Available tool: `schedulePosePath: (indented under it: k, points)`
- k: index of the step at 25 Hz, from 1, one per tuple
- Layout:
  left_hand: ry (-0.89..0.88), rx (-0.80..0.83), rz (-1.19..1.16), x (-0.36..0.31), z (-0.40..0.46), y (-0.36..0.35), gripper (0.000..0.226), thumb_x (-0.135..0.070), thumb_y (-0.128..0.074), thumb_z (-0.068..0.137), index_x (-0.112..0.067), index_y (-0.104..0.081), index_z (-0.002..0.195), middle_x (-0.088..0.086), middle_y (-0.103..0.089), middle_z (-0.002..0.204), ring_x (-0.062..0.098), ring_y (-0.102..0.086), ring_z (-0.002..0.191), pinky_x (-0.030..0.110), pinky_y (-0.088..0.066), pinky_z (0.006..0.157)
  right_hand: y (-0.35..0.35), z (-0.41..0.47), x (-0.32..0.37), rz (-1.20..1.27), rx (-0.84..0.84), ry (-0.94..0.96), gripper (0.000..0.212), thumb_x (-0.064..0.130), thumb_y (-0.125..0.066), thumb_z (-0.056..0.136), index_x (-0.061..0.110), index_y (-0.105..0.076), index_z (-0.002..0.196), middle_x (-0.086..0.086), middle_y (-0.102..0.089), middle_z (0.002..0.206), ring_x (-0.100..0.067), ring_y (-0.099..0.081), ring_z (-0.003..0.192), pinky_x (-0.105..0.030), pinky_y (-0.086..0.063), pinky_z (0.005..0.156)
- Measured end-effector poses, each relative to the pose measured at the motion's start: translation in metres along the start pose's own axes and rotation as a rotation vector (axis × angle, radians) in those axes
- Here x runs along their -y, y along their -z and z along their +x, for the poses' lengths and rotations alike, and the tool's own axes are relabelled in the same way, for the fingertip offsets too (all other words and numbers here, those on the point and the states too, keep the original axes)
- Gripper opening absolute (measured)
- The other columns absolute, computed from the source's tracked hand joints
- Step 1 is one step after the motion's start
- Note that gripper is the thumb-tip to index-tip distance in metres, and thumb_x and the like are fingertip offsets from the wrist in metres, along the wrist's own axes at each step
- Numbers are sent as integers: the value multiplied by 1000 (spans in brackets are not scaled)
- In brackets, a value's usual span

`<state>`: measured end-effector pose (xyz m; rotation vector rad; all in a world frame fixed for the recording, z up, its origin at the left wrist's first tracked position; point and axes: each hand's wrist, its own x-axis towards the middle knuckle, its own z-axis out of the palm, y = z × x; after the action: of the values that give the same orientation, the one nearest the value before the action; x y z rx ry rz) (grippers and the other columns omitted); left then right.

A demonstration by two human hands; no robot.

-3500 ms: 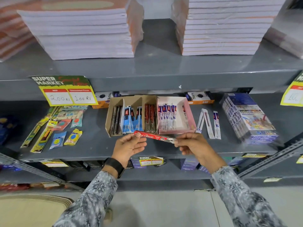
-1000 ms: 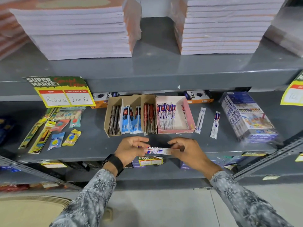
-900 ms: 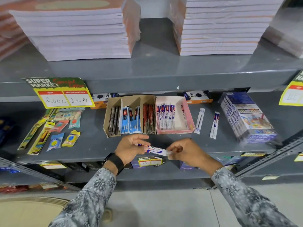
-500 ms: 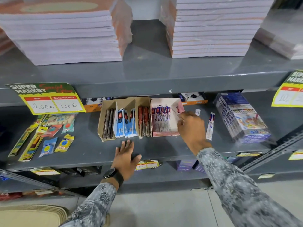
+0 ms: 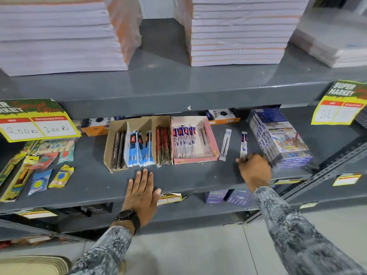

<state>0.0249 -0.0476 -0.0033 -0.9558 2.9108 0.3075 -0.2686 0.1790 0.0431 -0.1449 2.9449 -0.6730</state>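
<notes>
Right now the left hand lies flat on the front part of the grey shelf, palm down, its fingers straight and close together, pointing at the cardboard box just beyond them without touching it. A dark watch sits on that wrist.

The right hand is further along the same shelf, knuckles up, fingers curled down at the near end of a blue-and-white pen packet. The fingertips meet the packet's lower end, but the blur there leaves it unclear whether they pinch it or only touch it. The packet lies loose and flat on the shelf, pointing front to back. It sits between a second loose packet and a plastic-wrapped bundle of blue boxes, apart from both.

The second loose packet lies just beside the right wall of the pink box, which holds a row of similar blue-and-white packets standing against its left side. The cardboard box touches the pink one and holds dark, blue and red packets in separate sections.

Small yellow and blue sachets lie at the far left of the shelf. A yellow price card hangs from the shelf above, where wrapped stacks of paper rest.
</notes>
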Motion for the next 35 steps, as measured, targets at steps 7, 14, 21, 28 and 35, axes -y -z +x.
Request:
schedulePosePath:
  k: [7, 14, 21, 28, 35]
  points:
    - [5, 16, 13, -2, 0, 1, 82, -58, 10, 86, -15, 6, 156, 5, 15, 166, 22, 18, 153, 42, 14, 122, 13, 12, 7, 164, 113, -168, 40, 29, -76, 75, 0, -75, 104, -26, -73, 113, -43, -71, 102, -47, -59, 90]
    - [18, 37, 6, -1, 1, 2, 68, -50, -10, 100, -15, 5, 157, 5, 15, 166, 22, 18, 153, 43, 12, 123, 1, 1, 3, 112, -4, -60, 37, 41, -78, 83, 9, -78, 103, -23, -76, 105, -43, -72, 99, -48, -60, 86]
    - [35, 45, 6, -3, 0, 4, 67, -49, -14, 102, -15, 5, 157, 6, 14, 167, 23, 17, 153, 43, 11, 124, 3, 4, 3, 129, -1, -92, 19, 23, -68, 83, 6, -76, 89, -24, -76, 101, -43, -71, 91, -39, -52, 76]
    - [114, 87, -329, -7, 6, 35, 62, -43, -38, 103, -13, -25, 155, 9, -15, 167, 24, -5, 155, 41, -1, 125, 18, -32, 24, 1154, 373, 156, 25, -8, -78, 76, 16, -74, 82, -12, -79, 77, -27, -77, 66, -35, -62, 59]
    - [351, 164, -1558, -21, 0, 87, 46, -44, -67, 85, -7, -69, 111, 21, -76, 102, 25, -75, 81, 34, -62, 70, 24, -59, 69, 631, 741, 521, 24, -2, -84, 80, 22, -82, 77, -2, -75, 68, -11, -61, 54, -23, -49, 47]
